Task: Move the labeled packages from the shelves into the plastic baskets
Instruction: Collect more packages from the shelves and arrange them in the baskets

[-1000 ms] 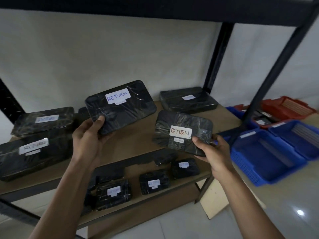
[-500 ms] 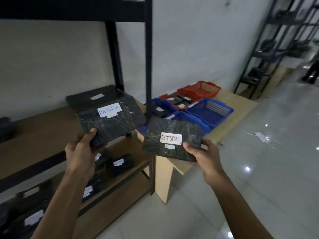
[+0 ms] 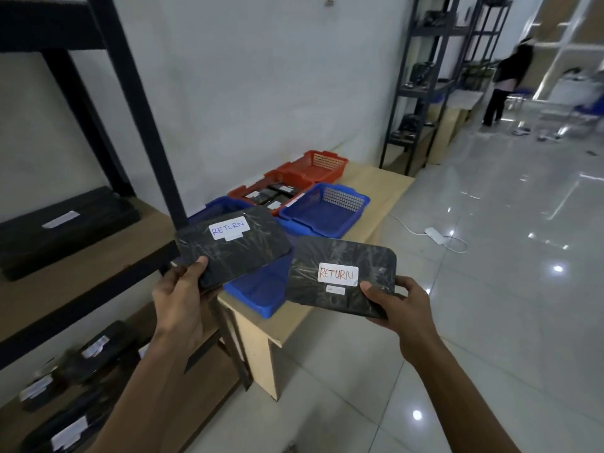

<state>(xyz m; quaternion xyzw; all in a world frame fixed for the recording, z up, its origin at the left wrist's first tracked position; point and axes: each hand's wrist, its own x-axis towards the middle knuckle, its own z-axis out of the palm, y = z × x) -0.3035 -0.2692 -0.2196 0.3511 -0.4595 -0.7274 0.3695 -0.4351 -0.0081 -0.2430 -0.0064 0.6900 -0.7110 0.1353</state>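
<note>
My left hand [image 3: 181,297] grips a flat black wrapped package [image 3: 233,251] whose white label reads RETURN in blue. It hangs over the nearest blue basket [image 3: 261,286]. My right hand [image 3: 397,304] holds a second black package [image 3: 340,276], labelled RETURN in orange, just right of that basket and above the table's front edge. Another blue basket [image 3: 327,209] lies behind. Further back, one red basket [image 3: 268,194] contains black packages and another red basket [image 3: 315,165] looks empty.
The baskets sit on a low wooden table [image 3: 376,188] beside a black metal shelf rack [image 3: 130,103]. More black labelled packages [image 3: 65,223] lie on its shelves at left. A white power strip [image 3: 436,235] lies on the tiled floor. A person [image 3: 506,80] stands far off.
The view has swung right, away from the shelves toward the basket table. Both hands have carried their packages along, and the left package now hangs over the nearest blue basket.
</note>
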